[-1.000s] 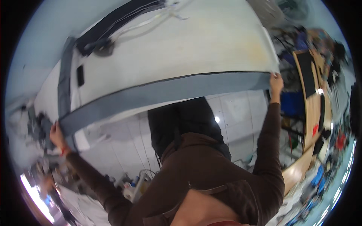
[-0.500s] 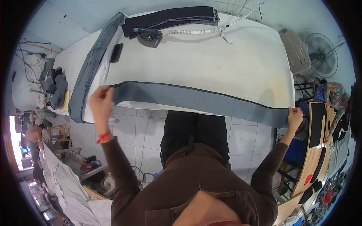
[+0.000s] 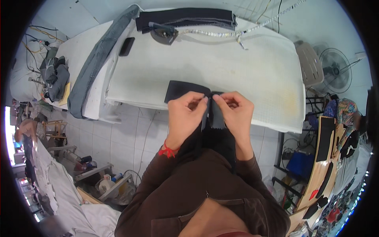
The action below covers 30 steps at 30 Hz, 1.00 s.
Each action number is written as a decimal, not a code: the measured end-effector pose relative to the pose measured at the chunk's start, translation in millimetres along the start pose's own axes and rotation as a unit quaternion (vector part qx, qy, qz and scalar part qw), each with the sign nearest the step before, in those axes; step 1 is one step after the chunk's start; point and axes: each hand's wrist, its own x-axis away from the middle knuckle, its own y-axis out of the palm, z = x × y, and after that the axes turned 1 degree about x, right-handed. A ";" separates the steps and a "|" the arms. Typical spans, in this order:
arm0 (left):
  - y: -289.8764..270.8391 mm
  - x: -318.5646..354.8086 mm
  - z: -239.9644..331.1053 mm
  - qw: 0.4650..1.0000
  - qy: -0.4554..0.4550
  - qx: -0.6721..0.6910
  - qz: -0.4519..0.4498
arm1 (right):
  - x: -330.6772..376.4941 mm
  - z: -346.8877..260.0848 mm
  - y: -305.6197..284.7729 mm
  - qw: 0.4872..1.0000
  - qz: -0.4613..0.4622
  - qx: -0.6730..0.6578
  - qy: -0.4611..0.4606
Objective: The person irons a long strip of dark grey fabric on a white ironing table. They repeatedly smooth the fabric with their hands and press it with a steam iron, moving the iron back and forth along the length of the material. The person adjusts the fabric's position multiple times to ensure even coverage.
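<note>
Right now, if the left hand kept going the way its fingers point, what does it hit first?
The left hand points up-right toward the right hand, so it likely meets those fingers first, through the dark fabric piece pinched between them. Depth is hard to judge.

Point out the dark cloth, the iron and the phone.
dark cloth (image 3: 182,90), head view, flat part lying on the table
iron (image 3: 162,33), head view, its body
phone (image 3: 126,46), head view, middle of its face

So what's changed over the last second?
Both hands came in from spread wide apart to meet at the table's near edge: left hand and right hand now pinch the dark cloth, bunched together instead of stretched out. The iron and folded denim stayed put.
</note>
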 end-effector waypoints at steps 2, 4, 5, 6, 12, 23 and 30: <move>-5.4 6.6 -4.7 1.000 -0.008 0.014 0.015 | 5.1 -5.3 7.9 1.000 -0.015 0.014 0.010; -6.0 8.2 -7.6 0.999 -0.009 0.027 0.030 | 8.0 -7.9 13.9 1.000 -0.018 0.016 0.015; -6.1 10.0 -6.5 0.999 -0.018 0.029 0.020 | 10.8 -7.5 16.4 1.000 -0.015 0.011 0.020; -6.8 10.9 -5.2 0.999 -0.014 0.022 0.019 | 12.7 -7.6 18.1 1.000 -0.013 0.004 0.024; -8.5 13.5 -3.5 1.000 0.017 0.000 0.014 | 20.6 -13.3 25.2 0.999 -0.010 0.037 -0.022; -14.3 14.8 -7.9 0.993 0.084 -0.081 -0.021 | 24.9 -7.9 27.3 0.997 -0.048 0.035 -0.056; -32.6 -0.7 -17.9 0.981 -0.001 0.006 -0.193 | 23.1 11.2 10.0 0.988 -0.078 0.103 -0.087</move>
